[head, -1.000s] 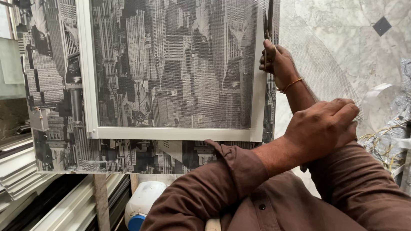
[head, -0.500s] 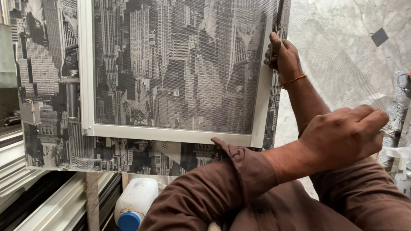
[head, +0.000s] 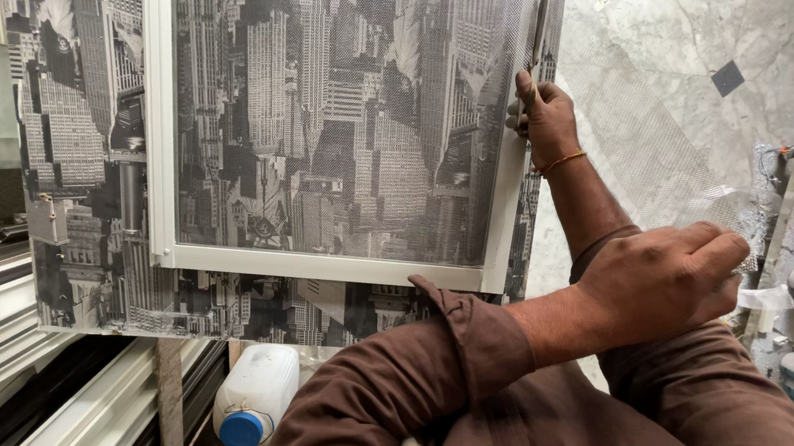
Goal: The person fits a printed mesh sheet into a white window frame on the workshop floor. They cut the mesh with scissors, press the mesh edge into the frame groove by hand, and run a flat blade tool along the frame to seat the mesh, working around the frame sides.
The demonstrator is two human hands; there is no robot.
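Head view: right hand point(head: 544, 114) grips blade point(head: 539, 20) upright along white frame point(head: 503, 213) right edge, upper centre; left hand point(head: 660, 283) loosely closed, empty, lower right, farther away.

A pale marble floor point(head: 765, 13) with grey veins fills the upper right of the frame, a small dark square inlay point(head: 727, 78) set in it; white and dark moulding lengths point(head: 38, 422) lie stacked at lower left; daylight is soft and even.
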